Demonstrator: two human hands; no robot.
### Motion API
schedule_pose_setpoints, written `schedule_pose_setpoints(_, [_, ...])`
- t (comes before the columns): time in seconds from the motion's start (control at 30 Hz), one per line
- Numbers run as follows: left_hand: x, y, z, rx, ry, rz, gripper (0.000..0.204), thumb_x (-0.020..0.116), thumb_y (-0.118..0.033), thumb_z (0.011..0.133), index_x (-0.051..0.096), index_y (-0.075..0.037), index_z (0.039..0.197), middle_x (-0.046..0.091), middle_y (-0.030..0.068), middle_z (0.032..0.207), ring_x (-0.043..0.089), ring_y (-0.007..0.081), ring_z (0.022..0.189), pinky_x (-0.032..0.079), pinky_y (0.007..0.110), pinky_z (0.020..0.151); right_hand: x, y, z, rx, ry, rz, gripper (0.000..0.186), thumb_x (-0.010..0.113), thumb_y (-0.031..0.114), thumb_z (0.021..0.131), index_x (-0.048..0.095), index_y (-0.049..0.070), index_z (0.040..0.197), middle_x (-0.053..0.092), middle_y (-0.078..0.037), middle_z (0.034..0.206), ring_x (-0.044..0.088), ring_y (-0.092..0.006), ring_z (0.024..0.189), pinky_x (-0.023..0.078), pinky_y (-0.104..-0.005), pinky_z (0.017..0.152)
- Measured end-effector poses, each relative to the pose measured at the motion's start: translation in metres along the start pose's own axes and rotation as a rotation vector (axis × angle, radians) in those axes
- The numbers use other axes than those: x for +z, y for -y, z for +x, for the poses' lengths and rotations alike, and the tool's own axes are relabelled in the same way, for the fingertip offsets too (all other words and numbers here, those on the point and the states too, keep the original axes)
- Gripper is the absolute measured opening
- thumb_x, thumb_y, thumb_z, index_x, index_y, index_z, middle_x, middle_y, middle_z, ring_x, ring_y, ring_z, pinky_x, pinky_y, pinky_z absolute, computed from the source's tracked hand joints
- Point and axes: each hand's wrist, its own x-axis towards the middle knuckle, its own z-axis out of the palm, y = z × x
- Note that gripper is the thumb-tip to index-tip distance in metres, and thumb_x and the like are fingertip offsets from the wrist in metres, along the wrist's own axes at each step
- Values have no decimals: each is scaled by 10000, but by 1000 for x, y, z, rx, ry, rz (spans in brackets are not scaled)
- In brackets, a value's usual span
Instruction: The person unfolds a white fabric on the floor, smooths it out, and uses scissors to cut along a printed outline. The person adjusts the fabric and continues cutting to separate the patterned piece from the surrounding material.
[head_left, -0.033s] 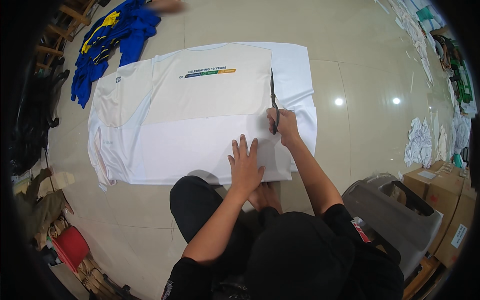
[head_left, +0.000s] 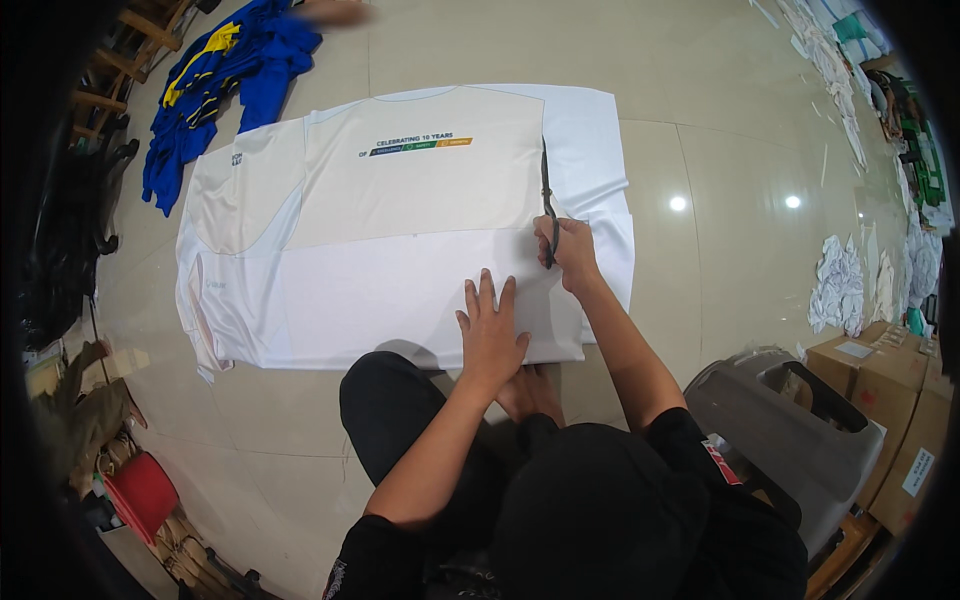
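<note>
Black-handled scissors [head_left: 547, 185] are gripped in my right hand [head_left: 570, 250], their blades pointing away from me along the right edge of a cream printed panel [head_left: 430, 195]. This panel has a coloured printed strip and forms part of a spread of layered fabric on the floor. White fabric [head_left: 585, 140] extends past the blades on the right. My left hand [head_left: 490, 340] lies flat with spread fingers on the near white part of the cloth [head_left: 380, 290], left of the scissors. Whether the blades are parted is too fine to tell.
A blue and yellow garment [head_left: 260, 60] lies at the far left, near a blurred bit of skin [head_left: 335, 12]. White scraps [head_left: 840, 285] lie on the right. A grey plastic seat [head_left: 780, 430] and cardboard boxes [head_left: 890, 390] stand near right. My bare feet [head_left: 530, 392] touch the cloth's near edge.
</note>
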Motion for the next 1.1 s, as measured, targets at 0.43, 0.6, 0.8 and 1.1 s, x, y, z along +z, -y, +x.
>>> schedule_pose_setpoints(0.43, [-2,-1,-1,10,-3,18,912,837,-180,858,366,-78,1633,174,280,1729,152,568,1589,331,786,1156,1,-5,1,-1,-6,-13,262,769,237,908,681,7,818,597,-33,652,561,-148,516,459,-307,503])
schedule_pose_setpoints(0.6, [-1,-1,-1,11,-10,14,912,839,-182,858,368,-80,1632,182,274,1729,154,564,1590,331,785,1155,5,0,0,25,-15,30,266,776,263,880,679,26,810,597,-31,653,559,-148,519,468,-303,510])
schedule_pose_setpoints(0.8, [-1,-1,-2,17,-16,14,905,836,-179,860,373,-78,1631,190,277,1725,155,565,1588,322,785,1159,7,7,8,-13,11,37,244,759,261,861,686,32,817,593,-26,654,558,-149,522,471,-298,513])
schedule_pose_setpoints(1.1, [0,0,-2,26,-31,7,891,834,-167,854,389,-67,1619,185,286,1723,149,569,1587,325,792,1149,-6,1,2,39,-3,47,318,784,299,860,668,13,785,588,-40,635,549,-161,493,459,-318,485])
